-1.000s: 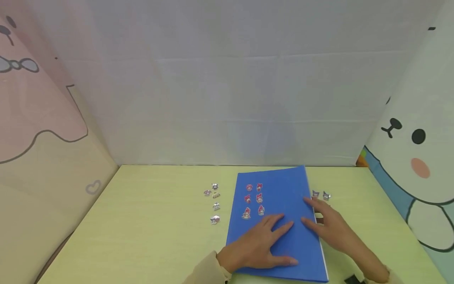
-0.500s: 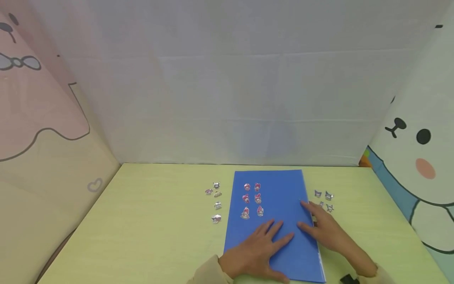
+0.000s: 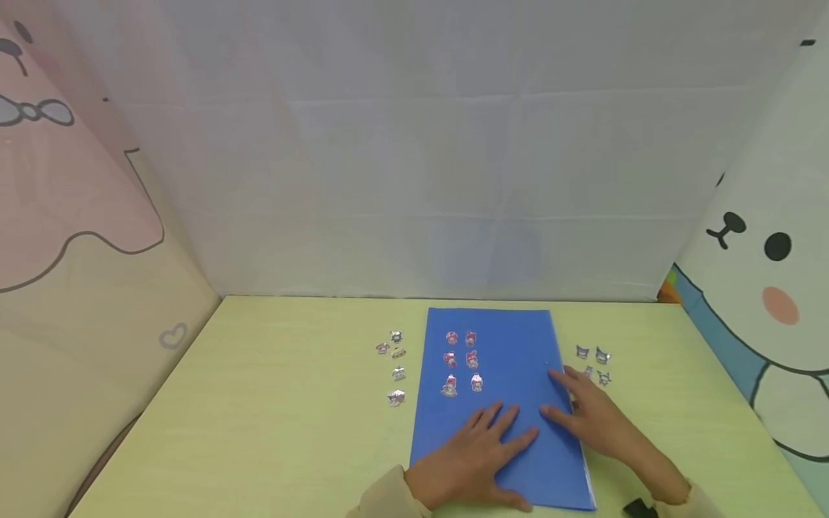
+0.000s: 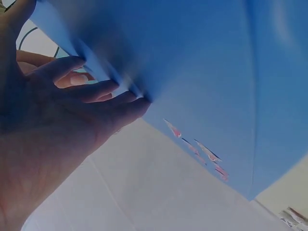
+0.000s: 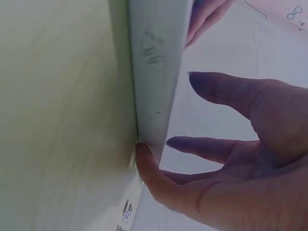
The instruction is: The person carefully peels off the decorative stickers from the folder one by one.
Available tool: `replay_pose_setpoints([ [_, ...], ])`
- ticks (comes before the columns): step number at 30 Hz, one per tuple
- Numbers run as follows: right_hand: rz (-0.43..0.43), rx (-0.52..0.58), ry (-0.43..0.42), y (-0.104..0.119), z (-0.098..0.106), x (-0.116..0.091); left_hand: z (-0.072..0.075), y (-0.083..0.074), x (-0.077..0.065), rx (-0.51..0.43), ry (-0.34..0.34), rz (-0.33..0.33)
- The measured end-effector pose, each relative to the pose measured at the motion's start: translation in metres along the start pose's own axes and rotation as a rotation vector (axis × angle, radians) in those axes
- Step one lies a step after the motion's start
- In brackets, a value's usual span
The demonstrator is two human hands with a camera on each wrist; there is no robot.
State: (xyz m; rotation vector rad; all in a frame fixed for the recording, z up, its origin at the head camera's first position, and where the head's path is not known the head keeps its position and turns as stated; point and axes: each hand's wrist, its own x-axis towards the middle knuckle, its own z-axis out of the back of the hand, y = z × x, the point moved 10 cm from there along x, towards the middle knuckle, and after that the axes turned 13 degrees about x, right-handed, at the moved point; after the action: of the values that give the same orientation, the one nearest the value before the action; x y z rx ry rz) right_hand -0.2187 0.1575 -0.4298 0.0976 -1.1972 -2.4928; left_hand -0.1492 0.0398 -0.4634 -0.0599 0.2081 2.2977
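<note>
Blue book (image 3: 514,349) near the desk's (image 3: 259,403) far edge, right of middle.
It should handle stiff, slippery, perhaps heavy; take both long sides. Your left hand (image 3: 469,458) lies on the smooth cover, fingers wide; your right hand (image 3: 597,417) rests over its thick, pale right side, fingers loosely apart.

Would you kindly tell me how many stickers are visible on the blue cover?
6: on the far-left part of the blue cover, the stickers lie in three rows of two. More could hide beneath the left hand or right hand.
</note>
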Motion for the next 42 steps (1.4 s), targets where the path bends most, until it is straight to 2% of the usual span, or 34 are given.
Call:
replay_pose_setpoints([
  [9, 0.139, -0.111, 0.021, 0.007, -0.009, -0.009, -0.002, 0.0, 0.002, 0.017, 0.016, 0.01],
  [15, 0.142, -0.196, 0.027, 0.003, -0.014, -0.014, 0.0, 0.0, 0.001, 0.041, -0.014, 0.003],
  [23, 0.169, -0.23, 0.022, 0.001, -0.016, -0.016, 0.007, 0.009, -0.003, -0.027, -0.036, 0.011],
  [29, 0.162, -0.218, 0.028, 0.0, -0.016, -0.016, 0.018, 0.018, -0.005, -0.004, -0.141, 0.036],
  [35, 0.154, -0.225, 0.029, 0.002, -0.015, -0.017, 0.026, 0.032, -0.008, -0.063, -0.259, 0.074],
  [42, 0.144, -0.231, 0.032, 0.001, -0.016, -0.017, 0.028, 0.047, -0.009, -0.085, -0.341, 0.128],
])
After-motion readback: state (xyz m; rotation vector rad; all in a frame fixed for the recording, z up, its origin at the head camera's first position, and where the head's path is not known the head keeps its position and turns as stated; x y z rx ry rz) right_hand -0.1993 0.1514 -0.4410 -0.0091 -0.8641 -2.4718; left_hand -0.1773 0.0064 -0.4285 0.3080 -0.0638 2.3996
